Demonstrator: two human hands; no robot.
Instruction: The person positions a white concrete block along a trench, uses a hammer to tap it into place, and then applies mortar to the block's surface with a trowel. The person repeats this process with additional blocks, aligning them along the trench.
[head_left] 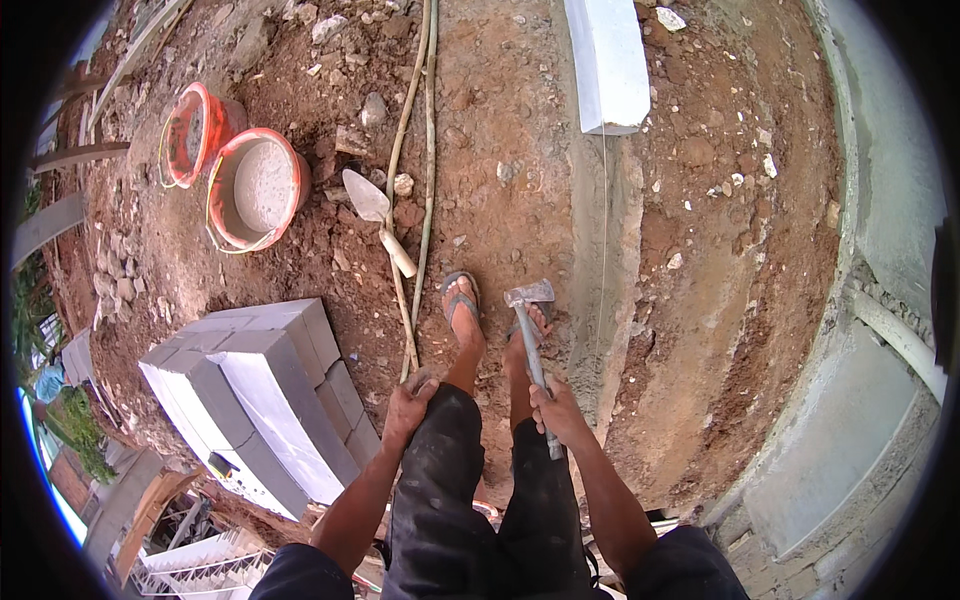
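Observation:
My right hand is wrapped round the grey handle of a hatchet. Its metal head, with a blunt hammer face on one side and a broad blade on the other, is up in front of my right foot. Beside my left knee, my left hand has its fingers curled in; whether something small is pinched in them I cannot make out. Just beyond that hand lie two thin bamboo poles. A pointed trowel leans over them, its wooden handle toward my feet.
Two orange buckets, one holding grey mortar and another, stand at far left. Light concrete blocks are stacked nearer. A white block sits on the mortar strip ahead, with a string running from it. Right lies a concrete edge.

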